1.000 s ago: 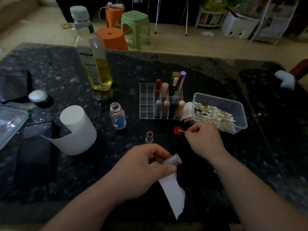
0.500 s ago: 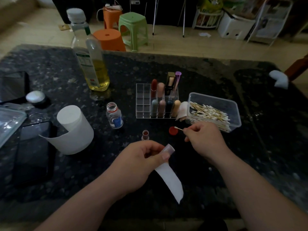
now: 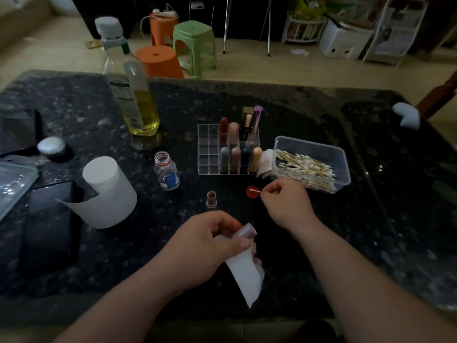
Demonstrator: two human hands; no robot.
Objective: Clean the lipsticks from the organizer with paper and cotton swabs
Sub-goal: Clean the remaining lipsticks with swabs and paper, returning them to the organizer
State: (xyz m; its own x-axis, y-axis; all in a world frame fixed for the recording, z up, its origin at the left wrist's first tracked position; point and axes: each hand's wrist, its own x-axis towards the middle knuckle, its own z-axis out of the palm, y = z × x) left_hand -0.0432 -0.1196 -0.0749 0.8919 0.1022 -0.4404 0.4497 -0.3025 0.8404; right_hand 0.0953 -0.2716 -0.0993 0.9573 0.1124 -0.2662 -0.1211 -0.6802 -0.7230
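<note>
My left hand point(image 3: 205, 243) grips a pale mauve lipstick cap point(image 3: 244, 231) together with a strip of white paper point(image 3: 244, 273) that hangs down toward me. My right hand point(image 3: 284, 204) pinches a cotton swab point(image 3: 255, 191) whose white tip lies over a small red bottle cap point(image 3: 251, 193) on the table. An open lipstick base point(image 3: 211, 199) stands upright between my hands and the clear organizer point(image 3: 207, 149), which holds several lipsticks on its right side.
A clear tub of cotton swabs point(image 3: 314, 164) sits right of the organizer, with a crumpled tissue point(image 3: 265, 159) between them. A small open bottle point(image 3: 167, 170), a paper roll point(image 3: 108, 191), an oil bottle point(image 3: 131, 87) and a dark phone point(image 3: 49, 224) lie to the left.
My right hand has kept the swab's tip at the red cap, shifting only slightly. My left hand has turned the lipstick cap a little within the paper.
</note>
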